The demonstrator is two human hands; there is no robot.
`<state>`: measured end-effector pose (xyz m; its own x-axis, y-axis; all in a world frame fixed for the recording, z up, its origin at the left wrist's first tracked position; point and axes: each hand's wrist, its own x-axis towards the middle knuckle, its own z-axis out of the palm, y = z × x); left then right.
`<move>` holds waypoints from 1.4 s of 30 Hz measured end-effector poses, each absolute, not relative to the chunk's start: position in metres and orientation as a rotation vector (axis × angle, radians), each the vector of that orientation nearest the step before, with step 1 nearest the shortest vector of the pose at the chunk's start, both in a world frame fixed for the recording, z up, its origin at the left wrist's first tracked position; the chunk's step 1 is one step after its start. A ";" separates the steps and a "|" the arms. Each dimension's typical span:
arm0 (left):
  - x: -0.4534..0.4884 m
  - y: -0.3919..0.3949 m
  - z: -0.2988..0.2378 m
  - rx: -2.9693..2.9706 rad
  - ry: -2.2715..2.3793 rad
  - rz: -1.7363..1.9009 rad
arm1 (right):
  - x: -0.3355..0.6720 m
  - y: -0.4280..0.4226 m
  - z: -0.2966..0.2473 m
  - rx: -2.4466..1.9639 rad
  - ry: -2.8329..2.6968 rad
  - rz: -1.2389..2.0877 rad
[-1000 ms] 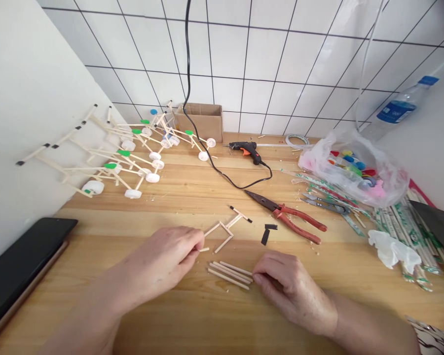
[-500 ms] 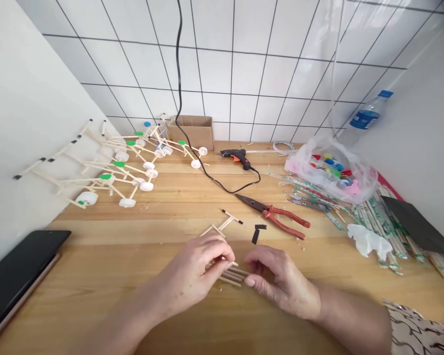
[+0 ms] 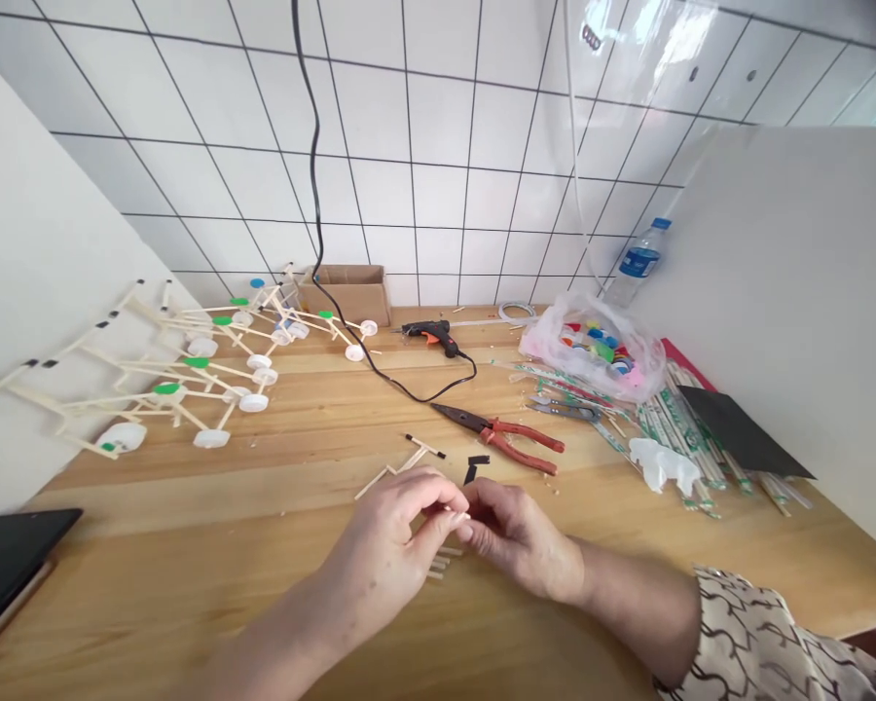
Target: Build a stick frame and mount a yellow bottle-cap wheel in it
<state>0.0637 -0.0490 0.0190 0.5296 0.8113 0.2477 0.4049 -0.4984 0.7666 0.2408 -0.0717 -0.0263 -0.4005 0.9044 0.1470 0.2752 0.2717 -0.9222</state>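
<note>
Pinching a short stick piece (image 3: pixel 464 516), the fingers of the left hand (image 3: pixel 388 545) hold it above the wooden surface (image 3: pixel 248 531). The right hand (image 3: pixel 522 545) meets it with bent thumb and forefinger; whether these also grip the piece, I cannot tell. Taking directions from the piece, loose sticks (image 3: pixel 442 560) lie just below at 7 o'clock, partly hidden by the left hand. A black-tipped stick frame (image 3: pixel 424 447) sits at 11, black strips (image 3: pixel 478 460) near 12, red-handled pliers (image 3: pixel 491 429) at 1. Further off rest a glue gun (image 3: pixel 430 333) around 12, a plastic bag (image 3: pixel 540 341) of colourful pieces between 1 and 2, wheeled stick models (image 3: pixel 197 362) at 10, and a phone (image 3: pixel 21 550) at 9.
</note>
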 end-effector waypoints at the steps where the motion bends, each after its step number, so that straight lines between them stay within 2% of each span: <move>1: 0.065 -0.049 0.020 2.108 0.988 0.832 | 0.241 -0.071 -0.025 -1.072 -1.831 1.120; 20: 0.067 -0.054 -0.019 2.458 0.913 1.110 | 0.242 -0.067 -0.016 -1.161 -1.937 0.903; 31: 0.070 -0.062 -0.016 2.525 0.993 0.906 | 0.241 -0.071 -0.015 -1.119 -1.978 0.858; 42: 0.072 -0.067 -0.015 2.533 0.992 0.927 | 0.243 -0.073 -0.016 -1.119 -2.074 0.675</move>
<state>0.0719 -0.0668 -0.0148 0.5615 0.6829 0.4673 0.5124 -0.7304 0.4516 0.2429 -0.0729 -0.0165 -0.4019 0.8593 0.3164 0.5084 0.4967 -0.7034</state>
